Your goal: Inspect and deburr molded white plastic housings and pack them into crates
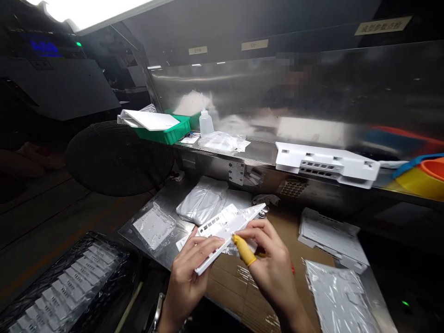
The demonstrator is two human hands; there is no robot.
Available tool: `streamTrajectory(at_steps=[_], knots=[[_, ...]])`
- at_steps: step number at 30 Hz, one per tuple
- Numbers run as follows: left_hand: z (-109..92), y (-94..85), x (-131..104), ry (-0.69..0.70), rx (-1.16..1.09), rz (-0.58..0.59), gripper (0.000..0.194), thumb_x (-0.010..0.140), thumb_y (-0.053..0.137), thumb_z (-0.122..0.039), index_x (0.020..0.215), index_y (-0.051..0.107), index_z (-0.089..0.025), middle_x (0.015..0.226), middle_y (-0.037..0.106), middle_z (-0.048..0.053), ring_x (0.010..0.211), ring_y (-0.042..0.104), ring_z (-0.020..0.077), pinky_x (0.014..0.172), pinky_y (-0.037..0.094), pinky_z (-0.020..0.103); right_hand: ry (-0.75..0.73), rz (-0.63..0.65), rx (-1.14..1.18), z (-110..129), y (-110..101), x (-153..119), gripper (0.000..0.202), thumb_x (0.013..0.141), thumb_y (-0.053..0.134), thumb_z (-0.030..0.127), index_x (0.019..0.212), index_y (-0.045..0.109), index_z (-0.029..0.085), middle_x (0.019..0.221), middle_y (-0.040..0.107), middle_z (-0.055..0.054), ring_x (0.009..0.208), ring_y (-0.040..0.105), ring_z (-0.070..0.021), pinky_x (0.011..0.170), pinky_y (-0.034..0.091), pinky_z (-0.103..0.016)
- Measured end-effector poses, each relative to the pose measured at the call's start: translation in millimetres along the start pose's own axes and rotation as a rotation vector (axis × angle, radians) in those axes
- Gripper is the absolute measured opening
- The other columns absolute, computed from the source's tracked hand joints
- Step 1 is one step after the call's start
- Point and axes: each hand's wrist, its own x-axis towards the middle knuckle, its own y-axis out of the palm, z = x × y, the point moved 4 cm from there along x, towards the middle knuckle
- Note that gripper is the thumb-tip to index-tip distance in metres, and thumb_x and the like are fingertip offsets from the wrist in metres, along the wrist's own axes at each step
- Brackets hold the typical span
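A white plastic panel [222,229] with a row of small rectangular slots is held tilted above the bench. My left hand [194,259] grips its lower left end, fingers over the near edge. On the right side, my right hand [265,254] touches the near edge with its fingers bent; a yellow finger cover [243,250] is on the thumb. Something red shows beside the right palm, too small to name. Behind the panel lies a stack of clear plastic bags [203,201].
Bagged white parts lie left [155,226] and right [342,296], near an unbagged stack [331,236]. A shelf holds a green tray [166,135], a squeeze bottle [206,122] and a white housing [326,164]. A black crate [128,263] of bagged parts stands lower left, below a fan [118,157].
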Motion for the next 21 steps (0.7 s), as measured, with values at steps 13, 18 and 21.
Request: streamTrajectory(at_steps=[13, 18, 21], knots=[[5.7, 0.6, -1.5, -0.034, -0.007, 0.004, 0.061, 0.091, 0.058, -0.001, 0.142, 0.056, -0.036, 0.126, 0.073, 0.003, 0.114, 0.065, 0.0218, 0.120, 0.032, 0.055, 0.041, 0.008, 0.051, 0.5, 3.3, 1.3, 0.012, 0.091, 0.064, 0.015, 0.091, 0.074, 0.022, 0.092, 0.062, -0.005, 0.071, 0.062, -0.0131, 0.055, 0.047, -0.022], [4.7, 0.1, -0.2, -0.042, -0.048, 0.007, 0.059, 0.092, 0.057, -0.002, 0.140, 0.057, -0.036, 0.128, 0.072, 0.003, 0.116, 0.065, 0.0220, 0.119, 0.034, 0.054, 0.016, 0.070, 0.132, 2.1, 6.3, 0.5, 0.012, 0.090, 0.065, 0.015, 0.094, 0.075, 0.022, 0.091, 0.062, -0.004, 0.073, 0.062, -0.0134, 0.058, 0.048, -0.022], [5.7, -0.5, -2.0, -0.054, -0.048, 0.003, 0.058, 0.091, 0.060, -0.002, 0.138, 0.059, -0.036, 0.125, 0.073, 0.001, 0.115, 0.065, 0.0215, 0.120, 0.034, 0.054, 0.069, 0.014, 0.087, -8.0, 1.2, 2.7, 0.012, 0.091, 0.065, 0.017, 0.092, 0.075, 0.023, 0.094, 0.062, -0.004, 0.075, 0.060, -0.0136, 0.056, 0.046, -0.023]])
